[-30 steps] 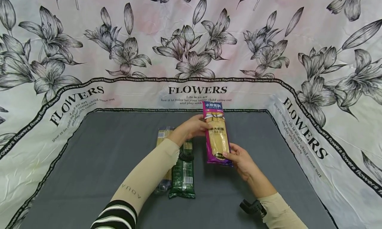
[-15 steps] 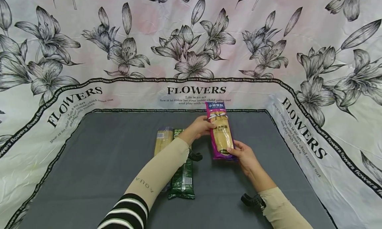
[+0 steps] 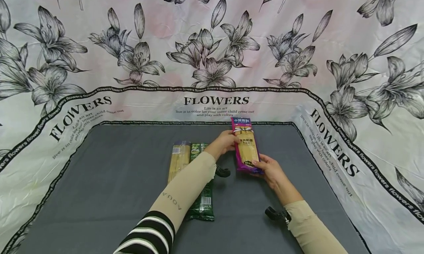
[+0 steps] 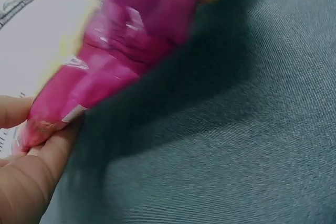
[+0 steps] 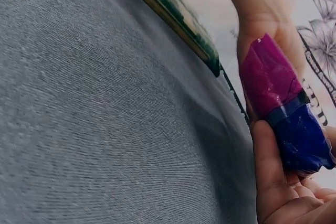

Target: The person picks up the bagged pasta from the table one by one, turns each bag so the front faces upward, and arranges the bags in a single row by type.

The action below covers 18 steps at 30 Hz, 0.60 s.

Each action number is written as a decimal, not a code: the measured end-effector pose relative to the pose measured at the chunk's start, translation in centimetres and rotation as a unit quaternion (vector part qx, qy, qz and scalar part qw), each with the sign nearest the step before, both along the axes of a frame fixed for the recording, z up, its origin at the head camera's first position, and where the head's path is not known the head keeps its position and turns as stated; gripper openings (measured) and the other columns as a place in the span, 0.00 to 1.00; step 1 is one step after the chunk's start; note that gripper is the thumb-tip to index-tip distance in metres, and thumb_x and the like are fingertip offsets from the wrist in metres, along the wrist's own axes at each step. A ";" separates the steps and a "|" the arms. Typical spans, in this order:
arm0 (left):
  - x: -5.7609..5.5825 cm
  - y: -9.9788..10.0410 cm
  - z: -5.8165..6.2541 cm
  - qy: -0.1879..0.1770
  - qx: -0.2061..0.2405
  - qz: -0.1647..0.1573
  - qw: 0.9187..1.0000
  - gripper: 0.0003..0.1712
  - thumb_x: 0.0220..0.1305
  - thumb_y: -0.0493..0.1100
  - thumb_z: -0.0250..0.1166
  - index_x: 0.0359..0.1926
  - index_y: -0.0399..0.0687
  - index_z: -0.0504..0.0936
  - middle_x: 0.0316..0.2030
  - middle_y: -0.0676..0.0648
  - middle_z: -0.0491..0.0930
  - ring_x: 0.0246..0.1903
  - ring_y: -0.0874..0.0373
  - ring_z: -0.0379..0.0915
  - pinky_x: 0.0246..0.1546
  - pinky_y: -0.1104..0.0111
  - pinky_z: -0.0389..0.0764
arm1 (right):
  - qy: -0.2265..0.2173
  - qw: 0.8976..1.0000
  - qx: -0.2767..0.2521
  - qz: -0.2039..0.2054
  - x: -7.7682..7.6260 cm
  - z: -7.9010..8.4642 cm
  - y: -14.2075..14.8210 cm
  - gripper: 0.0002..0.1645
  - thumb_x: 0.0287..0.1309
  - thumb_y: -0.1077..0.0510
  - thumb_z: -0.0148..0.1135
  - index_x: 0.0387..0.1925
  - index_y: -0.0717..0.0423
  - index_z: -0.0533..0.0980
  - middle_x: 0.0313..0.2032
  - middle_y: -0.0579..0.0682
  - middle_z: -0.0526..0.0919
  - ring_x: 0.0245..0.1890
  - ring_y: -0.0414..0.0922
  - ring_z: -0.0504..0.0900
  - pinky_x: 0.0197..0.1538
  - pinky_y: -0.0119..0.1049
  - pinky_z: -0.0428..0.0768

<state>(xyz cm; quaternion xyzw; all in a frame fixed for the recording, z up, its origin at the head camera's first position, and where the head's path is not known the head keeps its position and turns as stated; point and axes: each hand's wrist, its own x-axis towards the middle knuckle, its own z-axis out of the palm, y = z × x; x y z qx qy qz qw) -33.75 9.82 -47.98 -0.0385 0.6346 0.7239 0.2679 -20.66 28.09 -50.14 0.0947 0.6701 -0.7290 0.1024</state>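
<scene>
A magenta-and-purple bag of spaghetti (image 3: 246, 147), its pale strands showing through the front, is held over the grey cloth with its top leaning slightly left. My left hand (image 3: 225, 143) pinches its left edge, thumb on the front. At the lower right corner my right hand (image 3: 272, 171) grips it, thumb in front and fingers behind. In the left wrist view the bag's side (image 4: 113, 72) shows above its shadow, between fingers of both hands. The right wrist view shows the blue lower end (image 5: 304, 137) against the right fingers (image 5: 273, 161).
Left of the bag, a clear pack of noodles (image 3: 180, 160) and a green pack (image 3: 202, 206) lie side by side, partly hidden by the left forearm. The grey cloth (image 3: 116, 180) meets a flower-printed white cloth (image 3: 212, 73) at the back and sides.
Both hands have carried the spaghetti bag to the right, and its top has come a little nearer. The left forearm now lies further right across the two other packs, which have stayed put.
</scene>
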 end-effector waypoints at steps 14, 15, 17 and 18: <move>-0.4 0.4 -2.5 -0.006 -0.013 -0.001 1.000 0.44 0.68 0.31 0.65 0.80 0.48 0.58 0.59 0.38 0.81 0.53 0.45 0.82 0.47 0.57 0.87 | -0.009 1.000 -0.003 0.007 -1.1 -1.1 0.6 0.34 0.72 0.64 0.59 0.73 0.72 0.59 0.41 0.43 0.84 0.40 0.38 0.85 0.46 0.44 0.88; -0.4 0.4 -2.5 -0.005 -0.015 0.000 1.000 0.44 0.68 0.31 0.66 0.80 0.48 0.58 0.59 0.38 0.81 0.53 0.45 0.82 0.46 0.57 0.87 | -0.009 1.000 -0.001 0.009 -1.2 -1.1 0.6 0.34 0.73 0.64 0.58 0.73 0.72 0.59 0.41 0.43 0.84 0.41 0.38 0.86 0.47 0.44 0.88; -0.4 0.4 -2.4 0.001 -0.023 0.002 1.000 0.43 0.68 0.30 0.66 0.79 0.47 0.60 0.57 0.38 0.81 0.52 0.46 0.83 0.45 0.57 0.88 | -0.011 1.000 0.000 0.012 -1.3 -1.2 0.7 0.34 0.73 0.64 0.58 0.73 0.72 0.59 0.42 0.43 0.84 0.41 0.38 0.86 0.47 0.44 0.88; -0.3 0.4 -2.3 0.005 -0.029 0.006 1.000 0.42 0.67 0.30 0.66 0.79 0.47 0.61 0.56 0.38 0.82 0.50 0.46 0.83 0.44 0.57 0.88 | -0.012 1.000 0.002 0.012 -1.3 -1.2 0.7 0.34 0.73 0.64 0.58 0.73 0.72 0.60 0.42 0.43 0.84 0.41 0.38 0.86 0.47 0.44 0.88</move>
